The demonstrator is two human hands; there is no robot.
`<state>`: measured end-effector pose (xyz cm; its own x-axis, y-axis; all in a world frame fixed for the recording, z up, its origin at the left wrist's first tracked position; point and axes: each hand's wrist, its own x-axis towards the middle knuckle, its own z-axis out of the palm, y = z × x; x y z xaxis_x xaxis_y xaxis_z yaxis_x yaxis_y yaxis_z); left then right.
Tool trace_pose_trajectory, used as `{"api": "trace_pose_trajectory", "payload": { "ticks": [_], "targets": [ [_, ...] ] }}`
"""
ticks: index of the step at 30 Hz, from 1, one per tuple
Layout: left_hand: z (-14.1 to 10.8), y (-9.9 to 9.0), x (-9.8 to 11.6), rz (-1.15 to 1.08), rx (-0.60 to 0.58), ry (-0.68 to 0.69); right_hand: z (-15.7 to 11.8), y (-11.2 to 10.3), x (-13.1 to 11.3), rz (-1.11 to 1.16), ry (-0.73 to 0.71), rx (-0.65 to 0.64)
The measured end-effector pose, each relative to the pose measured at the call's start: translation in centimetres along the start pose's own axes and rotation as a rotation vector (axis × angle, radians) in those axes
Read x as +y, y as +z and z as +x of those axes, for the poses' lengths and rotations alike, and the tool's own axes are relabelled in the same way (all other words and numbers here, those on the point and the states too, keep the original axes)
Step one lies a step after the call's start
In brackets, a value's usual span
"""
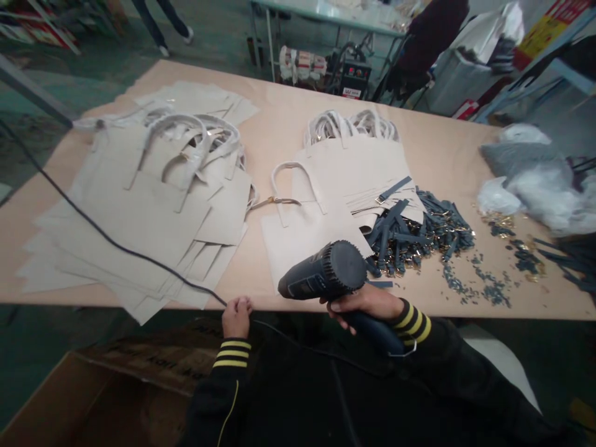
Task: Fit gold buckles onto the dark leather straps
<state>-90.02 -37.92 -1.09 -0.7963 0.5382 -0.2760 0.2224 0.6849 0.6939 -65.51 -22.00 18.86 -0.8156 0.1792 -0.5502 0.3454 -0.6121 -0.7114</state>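
Note:
My right hand (358,307) grips the dark blue handle of a heat gun (323,270), whose round nozzle end points up and to the left over the table's front edge. My left hand (236,316) rests at that edge, its fingers closed around a black power cord (125,248) that runs up across the beige tote bags (135,205) on the left. A second stack of tote bags (354,174) lies to the right of them. Just beyond the heat gun lie a loose pile of blue-grey straps with metal buckles (414,233).
Paper covers the long table (288,105). Small blue and gold pieces lie scattered at its right, near crumpled plastic bags (521,180). An open cardboard box (69,403) stands below the front edge. Behind are a person's legs (161,22) and a machine (354,77) under another table.

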Motion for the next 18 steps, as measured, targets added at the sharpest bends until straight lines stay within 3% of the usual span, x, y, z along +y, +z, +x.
{"api": "trace_pose_trajectory", "payload": {
  "ticks": [4, 8, 12, 15, 18],
  "targets": [
    [2.6, -1.4, 2.8, -0.048, -0.037, 0.174, -1.1, 0.0, 0.8, -0.048, 0.023, 0.034],
    [7.9, -0.5, 9.9, -0.036, -0.198, 0.505, -3.1, -0.7, 0.7, -0.103, -0.045, 0.242],
    [14.7, 4.6, 19.6, 0.040, -0.387, 0.726, -4.4, -1.2, -0.7, -0.017, -0.234, 0.490],
    [19.5, 9.9, 26.0, 0.128, -0.433, 0.703, -4.4, -0.9, -2.6, 0.044, -0.314, 0.588],
    [22.9, 14.7, 30.1, 0.194, -0.417, 0.611, -3.9, -0.5, -3.9, 0.079, -0.334, 0.665]
  ]
}}
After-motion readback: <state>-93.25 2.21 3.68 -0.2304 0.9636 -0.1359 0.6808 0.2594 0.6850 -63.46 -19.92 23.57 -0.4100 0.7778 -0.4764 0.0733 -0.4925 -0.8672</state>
